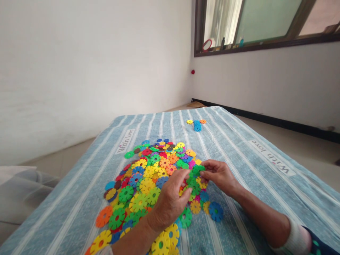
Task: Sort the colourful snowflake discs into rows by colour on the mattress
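Between my hands is a small cluster of green notched plastic discs [196,172], which look joined, though their joints are too small to make out. My right hand [221,176] pinches the cluster's right side between thumb and fingers. On the other side my left hand [172,194] curls its thumb and fingers around the left edge; its fingertips are partly hidden. Below and left of both hands spreads a loose heap of notched discs [147,186] in yellow, green, blue, red, orange and other colours. My left forearm covers part of this heap.
A striped blue-and-white cloth [233,145] covers the table. Near its far edge lie a blue group of discs [197,125], a yellow disc [189,122] and an orange disc [203,121]. Walls stand behind and at the right, with a window [265,21]. Translucent sheeting [23,194] is at left.
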Tool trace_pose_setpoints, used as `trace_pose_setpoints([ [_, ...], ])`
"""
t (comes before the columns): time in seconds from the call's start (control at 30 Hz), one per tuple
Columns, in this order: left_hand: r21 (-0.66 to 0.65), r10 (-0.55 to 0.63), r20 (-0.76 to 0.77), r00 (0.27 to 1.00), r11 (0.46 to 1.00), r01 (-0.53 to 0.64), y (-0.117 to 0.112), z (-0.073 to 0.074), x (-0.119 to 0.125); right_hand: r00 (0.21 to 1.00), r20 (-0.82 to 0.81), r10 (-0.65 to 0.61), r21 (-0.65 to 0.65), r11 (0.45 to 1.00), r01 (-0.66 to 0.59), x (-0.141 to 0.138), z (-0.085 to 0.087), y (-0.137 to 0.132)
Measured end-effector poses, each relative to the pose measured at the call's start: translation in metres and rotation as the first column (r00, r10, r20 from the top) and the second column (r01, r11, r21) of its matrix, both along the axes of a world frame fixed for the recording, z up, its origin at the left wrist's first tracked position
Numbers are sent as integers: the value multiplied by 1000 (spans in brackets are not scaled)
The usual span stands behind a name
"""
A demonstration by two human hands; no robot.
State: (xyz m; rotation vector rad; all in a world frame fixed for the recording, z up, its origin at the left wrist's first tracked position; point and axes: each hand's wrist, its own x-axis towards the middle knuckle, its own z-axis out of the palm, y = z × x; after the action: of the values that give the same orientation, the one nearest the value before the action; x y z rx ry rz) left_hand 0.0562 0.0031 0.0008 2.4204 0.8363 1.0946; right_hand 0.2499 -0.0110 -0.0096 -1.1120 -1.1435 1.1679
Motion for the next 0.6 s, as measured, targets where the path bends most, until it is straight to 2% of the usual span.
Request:
trace_pose_setpoints([
  [0.1,90,11,-32,999,996,-8,-1,3,0,973,97,-209,55,977,205,19,-4,9],
  [0.2,143,-1,-50,999,990,8,-1,4,0,902,274,-332,99,943,317,37,-9,16],
  [0.3,135,-13,-53,998,991,20,-1,4,0,787,494,-369,161,929,334,46,-12,17],
  [0.4,137,-15,-57,998,990,23,-1,5,0,706,600,-375,207,926,316,46,-11,16],
  [0.6,125,-31,-70,997,991,40,-1,3,0,698,622,-354,191,934,304,43,-10,15],
])
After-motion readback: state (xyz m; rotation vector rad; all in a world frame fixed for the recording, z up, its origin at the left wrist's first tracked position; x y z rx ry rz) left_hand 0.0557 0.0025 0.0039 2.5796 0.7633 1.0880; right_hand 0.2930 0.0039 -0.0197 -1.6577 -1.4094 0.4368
